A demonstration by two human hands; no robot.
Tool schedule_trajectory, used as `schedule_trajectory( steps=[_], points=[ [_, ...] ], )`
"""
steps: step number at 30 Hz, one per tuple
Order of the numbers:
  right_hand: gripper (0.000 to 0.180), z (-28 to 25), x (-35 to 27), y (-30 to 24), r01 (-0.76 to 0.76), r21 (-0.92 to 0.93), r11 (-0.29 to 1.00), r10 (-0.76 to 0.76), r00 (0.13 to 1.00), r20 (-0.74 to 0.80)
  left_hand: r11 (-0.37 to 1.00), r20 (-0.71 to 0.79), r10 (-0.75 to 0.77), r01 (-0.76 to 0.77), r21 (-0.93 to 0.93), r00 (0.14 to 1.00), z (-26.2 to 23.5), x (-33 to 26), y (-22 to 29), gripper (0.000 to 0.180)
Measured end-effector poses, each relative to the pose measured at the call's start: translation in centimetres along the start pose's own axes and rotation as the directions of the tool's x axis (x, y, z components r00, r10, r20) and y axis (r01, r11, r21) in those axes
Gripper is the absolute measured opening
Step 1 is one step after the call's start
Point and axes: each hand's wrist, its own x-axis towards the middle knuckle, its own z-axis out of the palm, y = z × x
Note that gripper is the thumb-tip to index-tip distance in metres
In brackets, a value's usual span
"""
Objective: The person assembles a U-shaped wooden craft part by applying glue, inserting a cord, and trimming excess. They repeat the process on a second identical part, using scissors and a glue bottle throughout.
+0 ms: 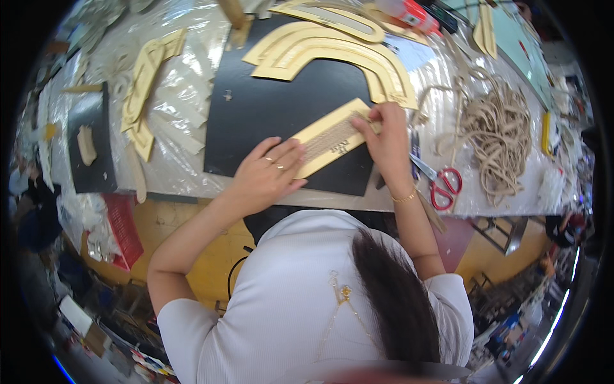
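Note:
A pale yellow flat template [352, 114] with printed marks lies slantwise on a black mat [288, 115]. Along its middle runs a brown textured strip [329, 136]. My left hand [272, 171] rests with fingers stretched out over the template's lower left end, rings on two fingers. At the upper right end, my right hand [389, 137] has thumb and forefinger pinched together on what looks like the end of the strip; the fingertips partly hide it. Curved yellow templates [300, 48] lie stacked on the far side of the mat.
Red-handled scissors [444, 185] lie right of my right hand, beside a tangled heap of tan cord [495, 131]. More yellow templates [146, 77] are on plastic sheeting at left, near a small dark board [93, 147]. A red-and-white bottle [409, 14] lies at the far edge.

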Motion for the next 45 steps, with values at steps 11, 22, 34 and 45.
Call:
schedule_trajectory(
  steps=[11,22,34,45],
  points=[
    [0.047,-0.9,-2.4,0.8,0.453,-0.194,0.870,-0.393,0.875,0.284,0.919,-0.123,-0.394,0.389,-0.067,0.911,5.9,4.1,5.3,0.071],
    [0.055,-2.8,-3.1,2.1,0.532,-0.275,0.801,-0.391,0.812,0.434,0.913,-0.152,-0.408,0.404,-0.055,0.900,6.0,4.1,5.0,0.053],
    [0.058,-2.5,-4.0,0.7,0.509,-0.339,0.791,-0.389,0.846,0.363,0.930,-0.109,-0.352,0.335,-0.149,0.930,1.6,0.5,2.2,0.068],
    [0.066,-0.3,-4.0,-2.3,0.471,0.025,0.882,-0.425,0.771,0.474,0.934,-0.072,-0.315,0.322,0.152,0.947,2.0,-1.9,1.0,0.050]
  ],
)
